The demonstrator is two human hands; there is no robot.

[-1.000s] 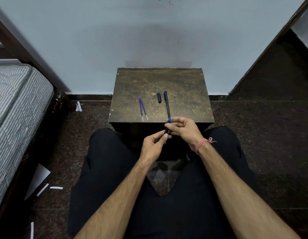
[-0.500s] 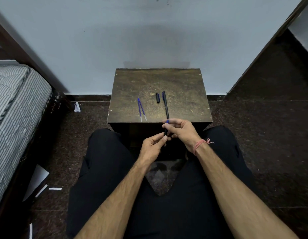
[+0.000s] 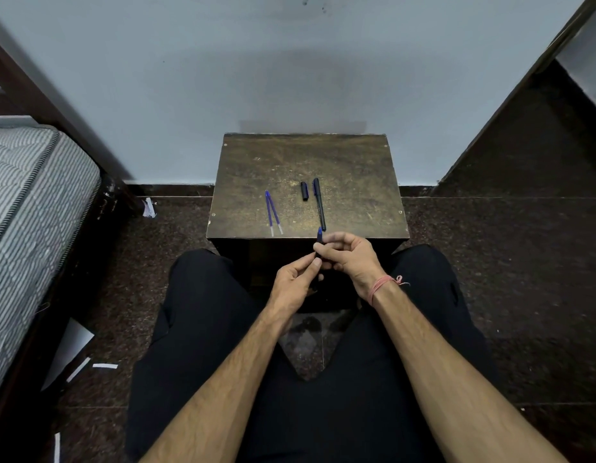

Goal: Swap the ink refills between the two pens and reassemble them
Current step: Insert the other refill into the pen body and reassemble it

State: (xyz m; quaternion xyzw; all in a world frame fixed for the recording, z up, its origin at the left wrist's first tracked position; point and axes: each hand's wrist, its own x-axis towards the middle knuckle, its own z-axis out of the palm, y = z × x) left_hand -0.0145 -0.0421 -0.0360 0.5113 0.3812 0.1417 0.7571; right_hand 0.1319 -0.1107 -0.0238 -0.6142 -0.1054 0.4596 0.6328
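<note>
On the small brown table (image 3: 356,182) lie two blue ink refills (image 3: 273,212) side by side, a short black cap (image 3: 304,191) and a black pen barrel (image 3: 319,203). In front of the table's near edge I hold a second dark pen (image 3: 319,238) with a blue end pointing up. My right hand (image 3: 348,259) grips its upper part. My left hand (image 3: 294,282) pinches its lower end, which the fingers hide.
A mattress (image 3: 29,208) on a dark frame stands at the left. Paper scraps (image 3: 89,365) lie on the dark floor beside it. A pale wall runs behind the table. My knees flank the table's front.
Both hands with the pen have shifted slightly towards me and lower, off the table's edge. The items on the table have not moved.
</note>
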